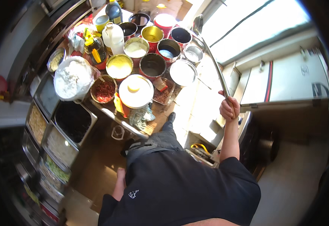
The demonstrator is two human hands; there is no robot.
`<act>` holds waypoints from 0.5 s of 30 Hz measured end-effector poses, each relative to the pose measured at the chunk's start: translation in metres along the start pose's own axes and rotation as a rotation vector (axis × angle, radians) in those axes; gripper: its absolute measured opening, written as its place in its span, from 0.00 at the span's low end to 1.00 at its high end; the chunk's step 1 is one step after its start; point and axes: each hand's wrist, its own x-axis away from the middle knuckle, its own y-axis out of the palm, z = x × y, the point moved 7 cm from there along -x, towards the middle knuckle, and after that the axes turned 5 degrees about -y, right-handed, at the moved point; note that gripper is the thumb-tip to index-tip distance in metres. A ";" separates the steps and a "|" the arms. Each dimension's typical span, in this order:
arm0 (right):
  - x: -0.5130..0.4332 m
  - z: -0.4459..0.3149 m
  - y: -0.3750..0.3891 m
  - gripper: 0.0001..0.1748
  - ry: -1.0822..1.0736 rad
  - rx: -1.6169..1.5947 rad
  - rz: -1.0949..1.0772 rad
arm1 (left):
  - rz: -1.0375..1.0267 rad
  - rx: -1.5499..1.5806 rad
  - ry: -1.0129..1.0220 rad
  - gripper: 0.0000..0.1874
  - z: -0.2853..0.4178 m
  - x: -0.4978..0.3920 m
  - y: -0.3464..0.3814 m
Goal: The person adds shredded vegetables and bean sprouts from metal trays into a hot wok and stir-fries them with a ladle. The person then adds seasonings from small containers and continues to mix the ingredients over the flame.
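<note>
My right hand is wrapped around the handle of a long metal ladle. The ladle slants up and away, and its bowl is beside the far right of a crowded seasoning table. Low by my side hangs my left hand, only partly visible, touching no object that I can make out. Before me stand a white lidded pot, a can of red chili and a can of yellow powder. Near the table's front edge lies a crumpled cloth.
Several open cans, a white plastic jug and a plastic-lined tub of white powder crowd the table. Steel food pans line the left side. White cabinet doors are at the right, beside a bright window.
</note>
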 end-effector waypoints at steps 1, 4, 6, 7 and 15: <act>-0.017 -0.019 -0.017 0.29 0.030 0.258 0.114 | 0.012 0.040 0.004 0.13 -0.006 0.011 0.023; -0.060 -0.090 -0.051 0.27 0.212 1.153 0.424 | 0.026 0.092 0.016 0.12 -0.008 0.045 0.099; -0.091 -0.124 -0.061 0.21 0.278 1.402 0.395 | 0.020 0.104 0.024 0.12 0.004 0.059 0.140; -0.109 -0.136 -0.072 0.18 0.321 1.440 0.372 | 0.016 0.111 0.033 0.12 0.018 0.058 0.160; -0.232 -0.154 -0.096 0.16 0.397 2.175 0.024 | -0.004 0.147 0.064 0.11 0.086 0.065 0.249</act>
